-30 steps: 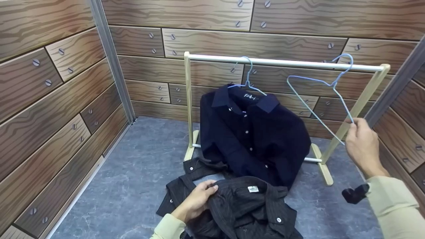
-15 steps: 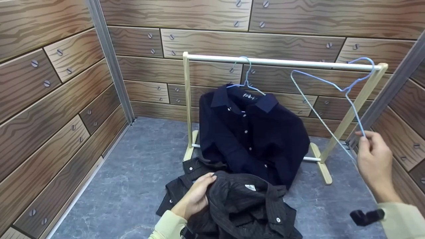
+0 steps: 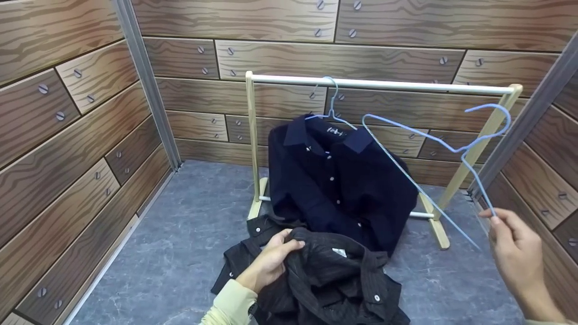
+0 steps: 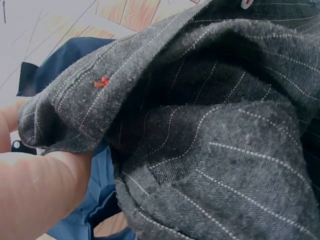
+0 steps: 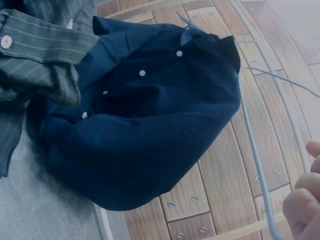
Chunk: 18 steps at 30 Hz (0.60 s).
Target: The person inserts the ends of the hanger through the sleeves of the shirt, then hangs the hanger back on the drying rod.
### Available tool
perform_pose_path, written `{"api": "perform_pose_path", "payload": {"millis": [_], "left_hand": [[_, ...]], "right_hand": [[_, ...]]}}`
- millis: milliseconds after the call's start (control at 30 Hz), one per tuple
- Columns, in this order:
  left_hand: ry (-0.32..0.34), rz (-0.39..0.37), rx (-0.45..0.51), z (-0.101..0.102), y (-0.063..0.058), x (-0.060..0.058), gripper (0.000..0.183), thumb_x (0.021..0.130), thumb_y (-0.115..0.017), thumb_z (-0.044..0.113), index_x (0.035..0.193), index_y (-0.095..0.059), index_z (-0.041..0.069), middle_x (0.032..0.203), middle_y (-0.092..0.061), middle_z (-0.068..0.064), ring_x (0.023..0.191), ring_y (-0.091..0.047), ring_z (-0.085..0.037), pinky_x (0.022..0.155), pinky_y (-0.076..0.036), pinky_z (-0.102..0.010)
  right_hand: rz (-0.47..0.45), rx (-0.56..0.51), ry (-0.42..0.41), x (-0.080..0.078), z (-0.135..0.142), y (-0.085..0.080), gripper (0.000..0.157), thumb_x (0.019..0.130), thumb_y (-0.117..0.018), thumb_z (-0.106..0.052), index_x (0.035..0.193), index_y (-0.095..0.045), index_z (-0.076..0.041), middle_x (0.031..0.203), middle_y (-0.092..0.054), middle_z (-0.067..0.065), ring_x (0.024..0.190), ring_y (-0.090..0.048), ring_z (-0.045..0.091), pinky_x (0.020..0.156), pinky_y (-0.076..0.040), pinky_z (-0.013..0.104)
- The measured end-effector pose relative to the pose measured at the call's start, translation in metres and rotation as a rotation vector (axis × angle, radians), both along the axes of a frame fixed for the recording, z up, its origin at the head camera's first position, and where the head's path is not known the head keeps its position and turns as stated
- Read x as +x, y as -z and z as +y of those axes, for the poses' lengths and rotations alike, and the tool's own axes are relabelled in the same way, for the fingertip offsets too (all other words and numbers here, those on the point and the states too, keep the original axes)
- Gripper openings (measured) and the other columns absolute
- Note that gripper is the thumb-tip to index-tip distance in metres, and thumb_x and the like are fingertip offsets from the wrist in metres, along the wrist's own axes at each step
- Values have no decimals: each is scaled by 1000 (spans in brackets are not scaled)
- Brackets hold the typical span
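My left hand (image 3: 268,262) pinches the collar edge of a dark pinstriped shirt (image 3: 334,280), which lies crumpled at the front with its white label showing. Up close in the left wrist view, the thumb (image 4: 45,190) lies below the folded striped cloth (image 4: 115,80). At the right, my right hand (image 3: 519,253) holds a blue wire hanger (image 3: 456,149) by one lower side, its hook off the rail. One arm of that hanger overlaps the navy shirt (image 3: 334,180) in the head view. Only part of the fingers (image 5: 305,200) shows in the right wrist view.
A small garment rack (image 3: 384,85) with a white rail and wooden legs stands on the grey floor (image 3: 180,248). The navy shirt hangs from it on another blue hanger (image 3: 333,99). Wood-patterned walls (image 3: 271,58) close in the back and both sides.
My right hand has moved down and slightly right, bringing the hanger off the rail toward me. My left hand has lifted the pinstriped collar slightly and keeps its pinch.
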<state>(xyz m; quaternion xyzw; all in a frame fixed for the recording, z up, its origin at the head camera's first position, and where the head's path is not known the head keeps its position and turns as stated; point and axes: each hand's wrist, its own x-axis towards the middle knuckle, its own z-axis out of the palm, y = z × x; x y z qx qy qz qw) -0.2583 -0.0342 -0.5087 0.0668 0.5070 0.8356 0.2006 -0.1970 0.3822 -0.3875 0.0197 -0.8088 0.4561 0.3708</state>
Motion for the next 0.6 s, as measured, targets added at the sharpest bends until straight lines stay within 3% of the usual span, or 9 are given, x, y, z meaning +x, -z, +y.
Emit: {"api": "perform_pose_path", "payload": {"millis": [267,400,600], "left_hand": [[5,2,-26,1,-5,-3,26,87,-61,5,110,-49,7,93,-67,0,80,-68,-10,70,-57,-25],[0,3,-55,0,-4,-2,26,86,-62,6,109,-50,7,93,-67,1,80,-68,-10,70,-57,-25],[-19,4,-79,0,-4,-2,25,86,-62,8,109,-50,7,92,-66,1,79,-67,-10,70,-56,-25]], "right_hand": [[34,18,-51,22,6,3,21,101,-44,3,103,-62,14,52,-38,-6,39,-30,10,34,-22,28],[20,3,-119,31,6,4,21,101,-43,5,105,-60,17,51,-36,-6,37,-27,14,33,-20,29],[-8,102,-242,38,7,12,21,99,-42,10,105,-61,15,53,-36,-6,38,-28,15,32,-22,26]]}}
